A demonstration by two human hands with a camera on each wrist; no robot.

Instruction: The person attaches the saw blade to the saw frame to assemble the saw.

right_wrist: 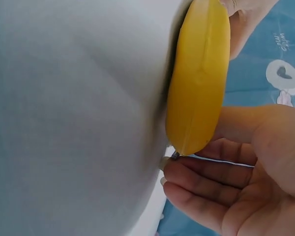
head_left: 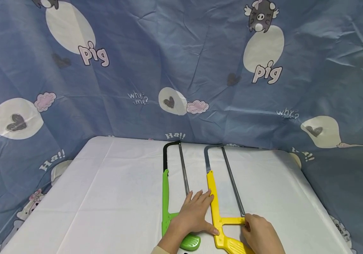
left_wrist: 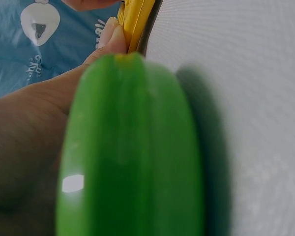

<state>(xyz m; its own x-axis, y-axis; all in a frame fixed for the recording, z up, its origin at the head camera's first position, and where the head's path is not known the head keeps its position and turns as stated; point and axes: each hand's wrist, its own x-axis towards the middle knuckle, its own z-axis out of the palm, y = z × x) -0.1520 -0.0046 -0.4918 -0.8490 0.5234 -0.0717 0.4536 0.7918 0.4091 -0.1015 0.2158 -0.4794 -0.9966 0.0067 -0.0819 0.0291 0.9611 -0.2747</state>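
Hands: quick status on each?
Left hand: open, fingers flat against the yellow hacksaw.
Right hand: at the yellow hacksaw's handle; grip cannot be told.

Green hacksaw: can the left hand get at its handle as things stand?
Probably yes. The left hand lies flat over the green hacksaw, fingertips against the yellow hacksaw; the green handle sits just beneath its wrist, nothing between. The right hand is across at the yellow saw.

The left hand (head_left: pixel 195 213) lies flat, palm down, with straight fingers pointing forward and the thumb spread out to the right. Its forearm comes in from the lower edge, with a bit of light sleeve. The right hand (head_left: pixel 262 234) is just to the right, near the lower edge, with fingers loosely bent toward the left and the thumb apart from them.
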